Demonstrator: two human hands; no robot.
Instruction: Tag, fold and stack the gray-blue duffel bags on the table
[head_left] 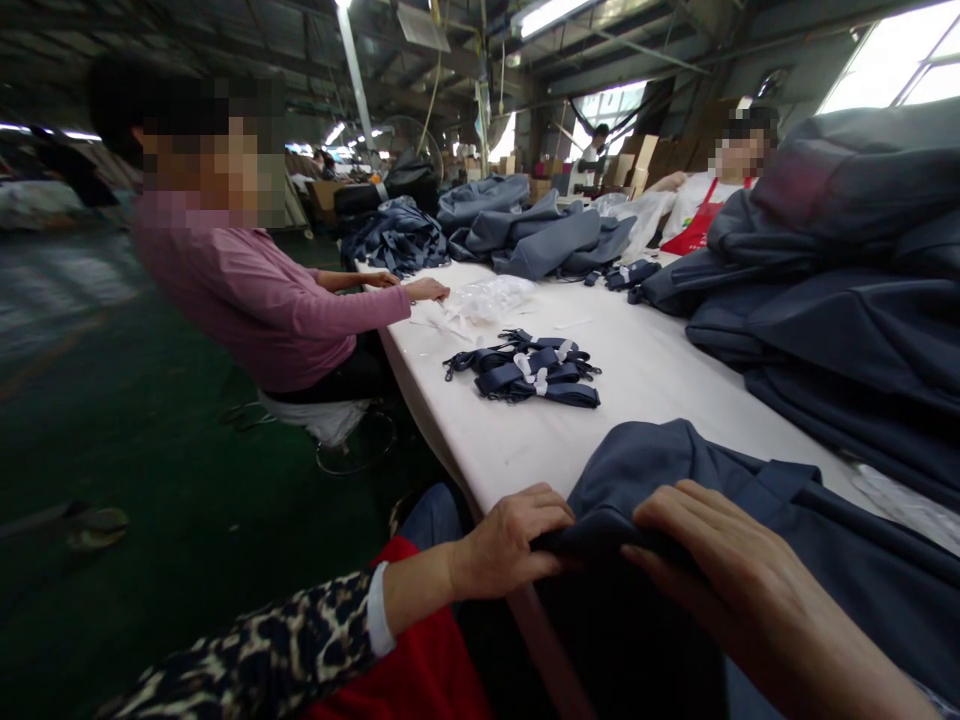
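A dark blue fabric bag or similar sewn piece [660, 455] lies over the near edge of the white table, and its lower part hangs down in shadow. My left hand [517, 535] pinches the edge of this fabric between thumb and fingers. A short way to the right, my right hand [720, 550] grips the same edge, thumb below and fingers on top. Between the two hands the edge is stretched into a short fold. Beyond them, a bundle of dark blue straps [536, 370] with white ties and dark hooks rests on the table.
Large piles of dark blue fabric stand at the right [847, 330] and far end [540, 230] of the white table [480, 440]. A co-worker in a pink top [277, 290] sits at the left, hands near clear plastic [495, 297]. Another person in a red apron [694, 222] is behind.
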